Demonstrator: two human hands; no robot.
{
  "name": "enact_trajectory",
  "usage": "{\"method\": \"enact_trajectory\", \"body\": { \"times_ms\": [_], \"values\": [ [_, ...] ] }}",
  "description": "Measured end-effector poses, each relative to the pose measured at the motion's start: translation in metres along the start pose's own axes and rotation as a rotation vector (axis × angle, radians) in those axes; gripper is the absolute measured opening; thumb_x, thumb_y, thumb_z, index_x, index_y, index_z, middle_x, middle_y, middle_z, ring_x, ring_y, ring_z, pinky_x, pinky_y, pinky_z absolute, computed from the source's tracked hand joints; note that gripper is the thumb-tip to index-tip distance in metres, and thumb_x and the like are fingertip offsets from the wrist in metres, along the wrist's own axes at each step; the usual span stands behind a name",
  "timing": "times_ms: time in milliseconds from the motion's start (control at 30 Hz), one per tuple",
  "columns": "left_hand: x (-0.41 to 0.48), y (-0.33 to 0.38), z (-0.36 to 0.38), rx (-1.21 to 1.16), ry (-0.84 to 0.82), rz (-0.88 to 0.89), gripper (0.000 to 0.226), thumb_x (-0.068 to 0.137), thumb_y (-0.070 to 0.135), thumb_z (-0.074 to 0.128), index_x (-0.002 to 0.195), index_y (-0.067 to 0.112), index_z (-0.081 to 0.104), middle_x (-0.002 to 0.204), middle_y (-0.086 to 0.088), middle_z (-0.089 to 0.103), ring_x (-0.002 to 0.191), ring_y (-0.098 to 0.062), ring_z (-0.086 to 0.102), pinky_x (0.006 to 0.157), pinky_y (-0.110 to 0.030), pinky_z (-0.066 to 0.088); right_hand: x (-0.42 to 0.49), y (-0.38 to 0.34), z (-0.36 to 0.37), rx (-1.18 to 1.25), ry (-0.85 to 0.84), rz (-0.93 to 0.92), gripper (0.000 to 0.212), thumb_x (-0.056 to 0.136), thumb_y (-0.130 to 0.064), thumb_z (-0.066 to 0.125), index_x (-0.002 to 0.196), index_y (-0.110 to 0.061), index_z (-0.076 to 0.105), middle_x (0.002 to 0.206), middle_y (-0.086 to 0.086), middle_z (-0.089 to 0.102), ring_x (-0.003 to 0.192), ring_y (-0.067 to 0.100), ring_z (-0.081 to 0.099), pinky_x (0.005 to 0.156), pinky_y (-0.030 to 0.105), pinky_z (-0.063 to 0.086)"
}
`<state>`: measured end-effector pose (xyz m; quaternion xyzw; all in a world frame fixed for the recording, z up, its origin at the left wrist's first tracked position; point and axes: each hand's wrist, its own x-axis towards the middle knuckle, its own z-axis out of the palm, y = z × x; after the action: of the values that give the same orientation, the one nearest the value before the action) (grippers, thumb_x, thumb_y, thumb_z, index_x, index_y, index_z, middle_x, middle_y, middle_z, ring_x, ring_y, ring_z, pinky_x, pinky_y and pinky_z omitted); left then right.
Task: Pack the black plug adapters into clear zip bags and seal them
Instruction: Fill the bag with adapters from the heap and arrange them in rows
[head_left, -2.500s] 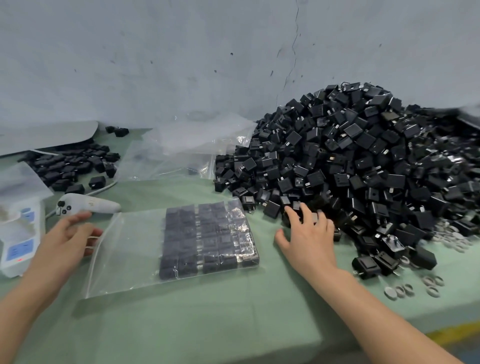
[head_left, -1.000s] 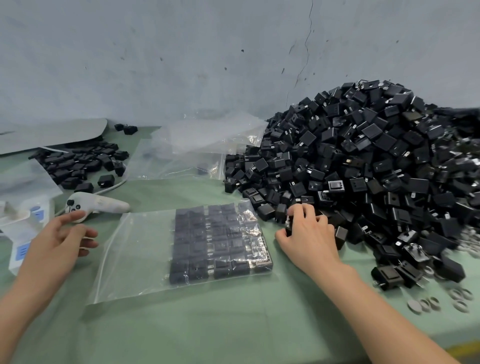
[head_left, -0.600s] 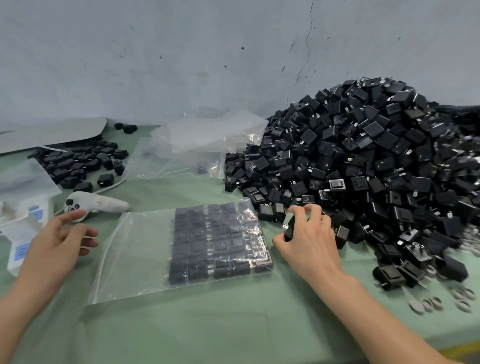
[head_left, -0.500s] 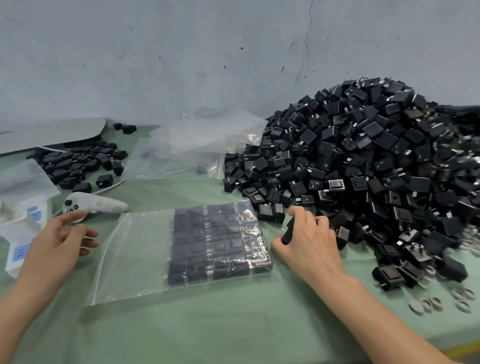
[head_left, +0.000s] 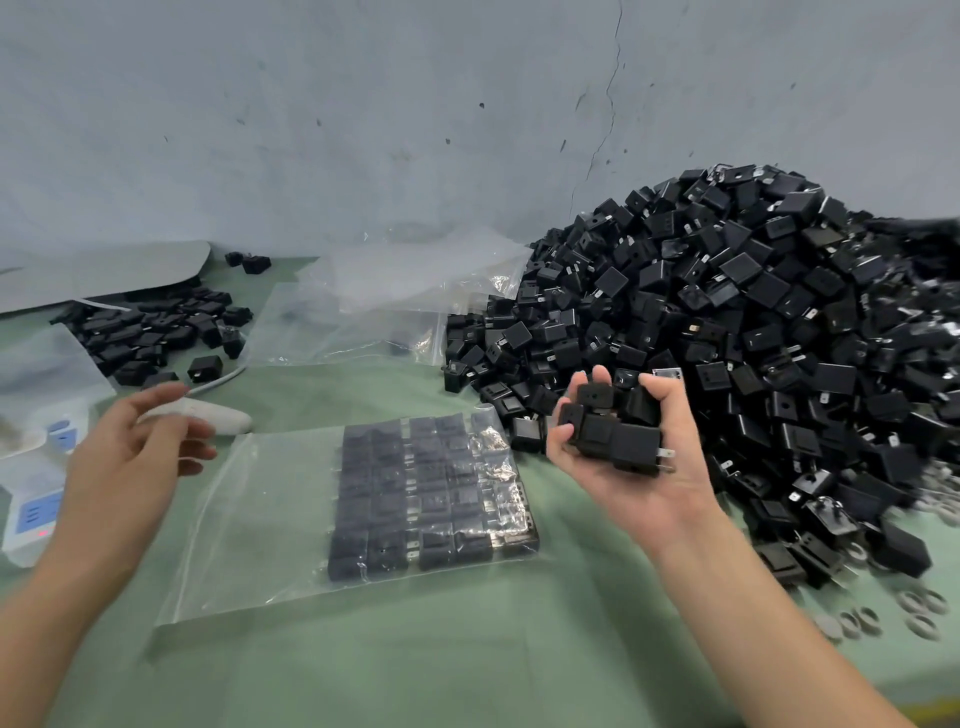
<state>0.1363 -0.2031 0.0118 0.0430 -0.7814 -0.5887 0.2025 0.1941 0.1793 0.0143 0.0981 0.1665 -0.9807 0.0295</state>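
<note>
A clear zip bag (head_left: 270, 525) lies flat on the green table, its right half filled with black plug adapters (head_left: 415, 493) in neat rows. My right hand (head_left: 631, 467) is turned palm up just right of the bag and cups several black adapters (head_left: 608, 431), fingers curled round them. A large heap of loose black adapters (head_left: 753, 338) rises behind and to the right of that hand. My left hand (head_left: 130, 467) hovers above the table left of the bag, fingers loosely spread, holding nothing.
Spare clear bags (head_left: 395, 296) lie crumpled behind the filled one. A smaller pile of adapters (head_left: 150, 327) sits at back left. A white handheld device (head_left: 208, 413) and a white-blue machine (head_left: 36, 499) stand at the left. Small rings (head_left: 883, 613) lie at the right edge.
My right hand has lifted off the foot of the heap and turned palm up with a handful of adapters. My left hand has risen slightly beside the bag.
</note>
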Motion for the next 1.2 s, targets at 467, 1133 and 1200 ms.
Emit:
{"method": "enact_trajectory", "body": {
  "times_ms": [467, 1133, 1200],
  "values": [
    [-0.122, 0.103, 0.098, 0.173, -0.680, 0.461, 0.041, 0.087, 0.061, 0.047, 0.128, 0.056, 0.046, 0.087, 0.013, 0.064, 0.072, -0.011, 0.061, 0.066, -0.032, 0.052, -0.009, 0.077, 0.043, -0.081, -0.114, 0.058, 0.033, 0.067, -0.035, 0.075, 0.097, -0.023, 0.072, 0.101, 0.005, 0.071, 0.077, 0.022, 0.066, 0.075, 0.036, 0.055],
    [-0.132, 0.059, 0.095, 0.064, -0.669, 0.213, 0.035, 0.085, 0.047, 0.055, 0.119, 0.041, 0.049, 0.076, 0.002, 0.064, 0.061, -0.016, 0.055, 0.059, -0.022, 0.044, 0.001, 0.107, 0.043, -0.366, 0.188, 0.003, 0.031, 0.079, -0.038, 0.067, 0.102, -0.020, 0.058, 0.090, 0.005, 0.051, 0.067, 0.020, 0.047, 0.055, 0.026, 0.040],
    [-0.128, 0.059, 0.095, -0.146, -0.652, -0.021, 0.020, 0.092, 0.024, 0.055, 0.109, 0.036, 0.055, 0.076, -0.006, 0.068, 0.062, -0.021, 0.060, 0.056, -0.030, 0.051, 0.004, 0.106, 0.045, -0.410, 0.204, 0.007, 0.029, 0.082, -0.041, 0.064, 0.102, -0.020, 0.056, 0.085, 0.004, 0.050, 0.053, 0.018, 0.047, 0.044, 0.021, 0.037]
  ]
}}
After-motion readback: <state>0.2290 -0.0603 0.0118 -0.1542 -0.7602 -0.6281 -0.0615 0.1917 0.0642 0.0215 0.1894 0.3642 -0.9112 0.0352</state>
